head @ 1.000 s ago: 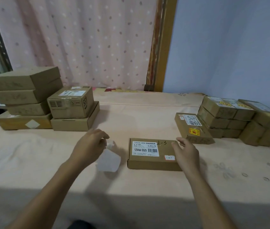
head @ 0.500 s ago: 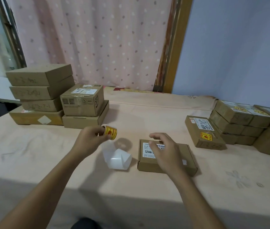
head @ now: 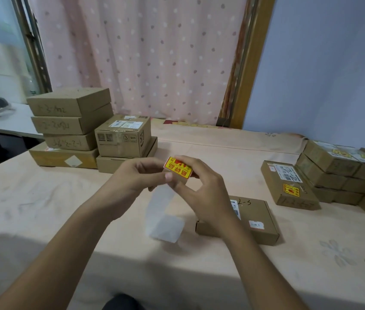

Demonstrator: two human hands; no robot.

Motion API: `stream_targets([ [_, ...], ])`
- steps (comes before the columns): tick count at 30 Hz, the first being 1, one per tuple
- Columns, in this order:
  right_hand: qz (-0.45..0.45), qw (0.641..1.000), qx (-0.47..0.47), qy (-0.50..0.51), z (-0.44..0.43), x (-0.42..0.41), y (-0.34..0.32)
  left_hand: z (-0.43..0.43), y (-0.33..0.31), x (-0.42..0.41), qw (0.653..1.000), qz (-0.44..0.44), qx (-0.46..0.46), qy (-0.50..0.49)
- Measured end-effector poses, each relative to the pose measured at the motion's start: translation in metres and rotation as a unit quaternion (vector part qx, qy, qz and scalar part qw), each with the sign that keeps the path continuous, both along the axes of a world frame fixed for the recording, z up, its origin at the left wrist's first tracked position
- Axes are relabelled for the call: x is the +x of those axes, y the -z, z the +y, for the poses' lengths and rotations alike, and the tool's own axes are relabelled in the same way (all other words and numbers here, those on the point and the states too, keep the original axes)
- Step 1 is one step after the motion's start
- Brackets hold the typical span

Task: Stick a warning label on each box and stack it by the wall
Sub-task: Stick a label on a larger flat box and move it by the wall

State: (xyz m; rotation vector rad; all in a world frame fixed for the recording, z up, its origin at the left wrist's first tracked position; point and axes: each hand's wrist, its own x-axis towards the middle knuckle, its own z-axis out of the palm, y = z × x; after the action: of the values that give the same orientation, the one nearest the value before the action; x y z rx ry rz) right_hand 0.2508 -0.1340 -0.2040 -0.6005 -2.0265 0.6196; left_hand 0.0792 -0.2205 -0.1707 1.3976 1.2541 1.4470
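Observation:
Both hands meet above the table's middle around a yellow and red warning label [head: 178,168]. My left hand [head: 136,177] pinches the label strip, whose white backing paper [head: 163,211] hangs down to the table. My right hand [head: 201,186] grips the label's right end. A flat cardboard box [head: 257,218] marked "2-3" lies on the table under my right wrist, with no yellow label visible on it. By the blue wall at the right stands a stack of labelled boxes [head: 338,171], with one labelled box [head: 288,186] in front of it.
A pile of unlabelled cardboard boxes [head: 69,128] stands at the back left, with a taped box [head: 123,137] on a flat one beside it. The table [head: 43,209] has a pink cloth. A dotted curtain [head: 143,59] hangs behind.
My right hand left the flat box and rose to join my left hand on the label. My left hand lifted the strip, and the backing paper now hangs unrolled.

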Motion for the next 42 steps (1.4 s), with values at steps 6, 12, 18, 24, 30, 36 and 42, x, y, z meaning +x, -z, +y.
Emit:
stream_targets([
  [6, 0.019, 0.995, -0.087, -0.044, -0.003, 0.009, 0.000, -0.003, 0.013, -0.004, 0.989, 0.080, 0.112, -0.063],
  [12, 0.014, 0.999, 0.001, 0.049, -0.007, 0.008, 0.008, 0.000, 0.027, 0.004, 0.865, 0.360, 0.294, -0.190],
  [18, 0.049, 0.987, 0.124, 0.093, -0.009, 0.008, 0.010, -0.003, 0.030, 0.010, 0.770, 0.471, 0.348, -0.254],
  [24, 0.059, 0.992, 0.086, 0.075, -0.011, 0.010, 0.009, -0.003, 0.046, 0.007, 0.708, 0.536, 0.378, -0.263],
  [30, 0.039, 0.999, 0.006, 0.016, -0.013, 0.014, 0.005, -0.005, 0.057, 0.001, 0.655, 0.581, 0.400, -0.270],
  [36, 0.066, 0.985, -0.158, 0.002, -0.016, 0.012, 0.003, -0.002, 0.067, 0.007, 0.641, 0.595, 0.416, -0.249],
  [42, -0.024, 0.994, -0.108, -0.015, -0.007, 0.025, -0.009, -0.019, 0.045, 0.018, 0.795, 0.395, 0.369, -0.275],
])
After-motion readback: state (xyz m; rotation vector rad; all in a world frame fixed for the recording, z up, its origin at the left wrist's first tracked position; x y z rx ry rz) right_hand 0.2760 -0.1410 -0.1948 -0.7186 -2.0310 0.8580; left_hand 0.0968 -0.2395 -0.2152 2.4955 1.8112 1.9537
